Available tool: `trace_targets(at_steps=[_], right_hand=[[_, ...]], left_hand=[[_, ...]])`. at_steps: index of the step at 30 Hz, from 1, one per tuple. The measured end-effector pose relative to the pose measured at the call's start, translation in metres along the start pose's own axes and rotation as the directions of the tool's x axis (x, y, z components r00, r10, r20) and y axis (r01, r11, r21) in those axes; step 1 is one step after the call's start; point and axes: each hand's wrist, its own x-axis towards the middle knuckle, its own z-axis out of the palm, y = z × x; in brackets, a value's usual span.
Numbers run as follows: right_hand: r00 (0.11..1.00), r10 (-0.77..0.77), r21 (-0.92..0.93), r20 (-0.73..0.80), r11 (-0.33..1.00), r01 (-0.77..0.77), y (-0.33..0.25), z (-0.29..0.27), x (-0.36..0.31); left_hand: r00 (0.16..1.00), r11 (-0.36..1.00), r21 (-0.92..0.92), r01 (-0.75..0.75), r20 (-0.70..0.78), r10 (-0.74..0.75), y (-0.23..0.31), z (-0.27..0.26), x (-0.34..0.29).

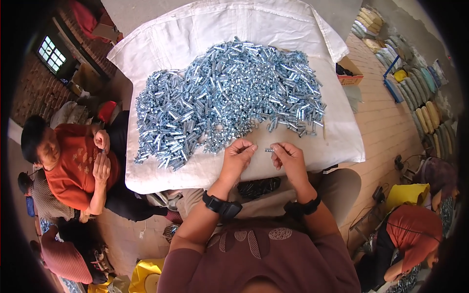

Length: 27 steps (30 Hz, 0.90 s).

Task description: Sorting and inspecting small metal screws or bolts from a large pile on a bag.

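A wide heap of small shiny metal sleeves (195, 107) covers much of the white cloth on the table. Short nut-like pieces (232, 132) are gathered along the heap's near middle. My right hand (289, 158) pinches a small metal sleeve (269, 150) by one end, so that it points left toward my other hand. Just across a narrow gap, my left hand (237, 155) is closed, thumb against forefinger. Whatever those left fingers hold, if anything, is too small to make out. Both hands are over the cloth in front of the heap's near edge.
The white cloth (337, 141) hangs over the table's edges. At the left sits a person in an orange top (78, 166), hands raised together. Other people work behind on both sides. A cardboard box (351, 73) stands right of the table, and filled sacks (415, 93) line the far right.
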Motion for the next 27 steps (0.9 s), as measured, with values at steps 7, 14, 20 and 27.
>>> trace_targets(at_steps=[7, 14, 20, 27], right_hand=[[1.000, 0.019, 0.017, 0.016, 1.000, -0.019, -0.005, 0.020, -0.025], [0.997, 0.051, 0.124, 0.056, 0.991, -0.058, -0.007, 0.021, -0.036], [0.997, 0.044, 0.097, 0.069, 0.994, -0.051, -0.014, 0.023, -0.042], [0.969, 0.213, 0.187, 0.122, 0.954, -0.233, -0.015, 0.015, -0.037]], left_hand=[[0.991, 0.938, -0.321, 0.127, 0.086, -0.105, 0.009, 0.000, -0.037], [0.991, 0.964, -0.244, 0.102, 0.109, -0.078, 0.014, 0.002, -0.056], [0.994, 0.994, -0.065, -0.086, 0.057, 0.089, 0.009, 0.004, -0.063], [0.914, 0.854, 0.326, -0.405, 0.126, 0.385, -0.002, 0.003, -0.063]])
